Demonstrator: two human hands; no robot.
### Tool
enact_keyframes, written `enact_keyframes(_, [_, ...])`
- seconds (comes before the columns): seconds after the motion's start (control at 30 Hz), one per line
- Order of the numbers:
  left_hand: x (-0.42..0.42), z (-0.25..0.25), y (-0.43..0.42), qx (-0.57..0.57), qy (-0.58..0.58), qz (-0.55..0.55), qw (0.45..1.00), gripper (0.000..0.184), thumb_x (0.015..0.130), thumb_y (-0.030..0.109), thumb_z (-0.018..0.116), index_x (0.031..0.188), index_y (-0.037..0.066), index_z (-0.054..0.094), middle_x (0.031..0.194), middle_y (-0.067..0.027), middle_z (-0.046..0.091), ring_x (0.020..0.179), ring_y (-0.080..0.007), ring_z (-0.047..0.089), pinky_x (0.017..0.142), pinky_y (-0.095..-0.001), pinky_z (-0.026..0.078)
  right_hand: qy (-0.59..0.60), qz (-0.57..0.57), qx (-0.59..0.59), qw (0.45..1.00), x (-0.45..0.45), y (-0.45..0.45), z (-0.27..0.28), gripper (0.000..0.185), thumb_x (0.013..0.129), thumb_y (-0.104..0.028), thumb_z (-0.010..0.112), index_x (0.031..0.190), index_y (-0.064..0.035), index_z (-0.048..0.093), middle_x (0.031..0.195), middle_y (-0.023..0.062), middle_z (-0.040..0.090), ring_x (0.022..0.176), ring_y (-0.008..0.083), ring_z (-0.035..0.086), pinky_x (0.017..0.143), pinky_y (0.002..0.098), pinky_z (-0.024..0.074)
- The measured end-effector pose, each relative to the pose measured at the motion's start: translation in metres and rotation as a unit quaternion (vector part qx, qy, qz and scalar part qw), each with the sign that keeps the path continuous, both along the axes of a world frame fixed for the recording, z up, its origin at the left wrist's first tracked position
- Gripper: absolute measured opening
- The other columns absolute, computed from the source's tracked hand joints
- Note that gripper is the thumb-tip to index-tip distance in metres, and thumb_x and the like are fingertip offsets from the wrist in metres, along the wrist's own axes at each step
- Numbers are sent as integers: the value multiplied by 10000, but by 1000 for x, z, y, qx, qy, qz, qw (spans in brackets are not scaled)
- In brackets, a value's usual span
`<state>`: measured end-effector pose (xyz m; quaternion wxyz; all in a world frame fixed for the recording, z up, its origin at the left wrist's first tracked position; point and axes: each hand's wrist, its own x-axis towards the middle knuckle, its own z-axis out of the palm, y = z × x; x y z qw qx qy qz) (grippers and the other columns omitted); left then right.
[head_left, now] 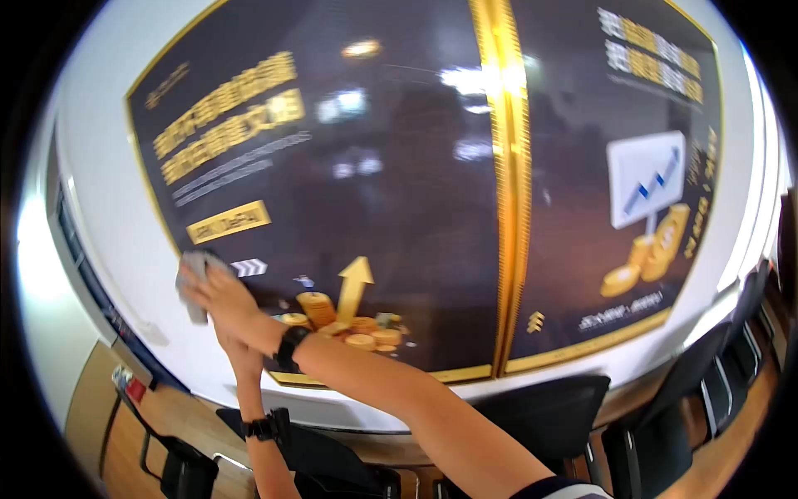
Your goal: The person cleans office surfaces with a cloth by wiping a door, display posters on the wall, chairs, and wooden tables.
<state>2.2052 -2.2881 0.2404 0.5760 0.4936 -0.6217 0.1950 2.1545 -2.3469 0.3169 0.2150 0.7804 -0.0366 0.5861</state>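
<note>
A grey cloth (194,290) lies against the lower left edge of a dark, gold-framed poster (416,208) on the white wall. My right hand (223,301), with a black band on its wrist, reaches across from the lower right and presses the cloth with its fingers over it. Just below it is my left hand (241,353), raised from the bottom, also with a black wristband. Its fingers are hidden behind my right hand, so its hold cannot be made out. Gold coins and an arrow (355,287) are printed to the right of my hands.
A second dark poster (573,249) continues on the right, past a shiny gold strip (509,166). Black chairs (540,416) stand along the wall below. Another chair (187,466) is at the lower left, on the wooden floor (133,449).
</note>
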Motion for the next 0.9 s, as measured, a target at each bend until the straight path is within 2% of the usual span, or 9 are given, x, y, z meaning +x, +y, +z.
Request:
enact_keyframes(0.1, [-24,-21,-1,155,-23,159,975,688,840,291,565,1359,-49,268,1383,-226,328,1268,-338,346,1042,-414,270,30,20,56,998,-77,15,-33,468,783,-81,487,1251,-80,487,1429,66,326,1119,240,464,1038,321,306])
enact_keyframes(0.23, [-76,1,-4,121,-112,136,977,695,820,306,563,1368,-16,283,1407,-232,280,1296,-362,275,1056,-449,215,68,23,141,987,-162,22,-44,493,776,-86,513,1267,-83,470,1474,31,258,1088,257,470,980,307,351])
enact_keyframes(0.4, [-166,69,-22,-33,-235,79,968,706,796,325,561,1379,25,301,1437,-239,221,1331,-393,187,1074,-493,145,-51,-43,128,990,-263,38,3,786,635,-167,705,1347,-96,381,1474,173,191,1094,396,441,988,422,332])
enact_keyframes(0.53, [-253,122,-31,-134,-322,53,936,717,776,341,559,1389,57,316,1461,-244,173,1359,-417,117,1088,-527,90,-147,-77,142,976,-356,43,30,767,653,-158,686,1353,-92,379,1459,225,183,1202,434,367,983,442,323])
enact_keyframes(0.67, [-339,154,-29,-131,-405,34,904,691,723,238,528,1377,95,356,1463,-224,186,1364,-390,134,1097,-503,104,-279,-168,118,938,-449,44,37,713,627,-81,658,1308,-79,449,1402,309,201,1264,475,272,994,470,303])
enact_keyframes(0.73, [-387,163,-25,-108,-409,30,906,697,692,199,516,1368,109,375,1463,-207,199,1366,-371,146,1100,-494,113,-359,-213,84,905,-501,44,42,679,612,-20,634,1272,-49,478,1315,270,285,1205,441,376,956,398,386])
enact_keyframes(0.8, [-420,172,-27,-133,-413,19,901,712,674,176,512,1370,121,371,1463,-188,209,1368,-341,159,1102,-483,120,-409,-203,63,888,-555,29,46,558,694,-17,599,1232,33,459,1256,203,350,1125,344,458,938,364,399])
enact_keyframes(0.87, [-451,178,-32,-153,-411,2,898,722,667,163,513,1373,137,366,1465,-171,217,1369,-317,171,1105,-475,125,-418,-251,-11,873,-606,20,55,528,764,-88,636,1233,36,429,1225,182,407,1091,291,485,875,316,424])
enact_keyframes(0.9, [-467,180,-34,-161,-407,-10,899,724,669,160,517,1376,146,362,1466,-163,220,1369,-307,175,1106,-472,125,-452,-205,25,868,-628,23,58,570,774,-115,650,1260,28,389,1229,182,402,1043,265,502,847,302,433])
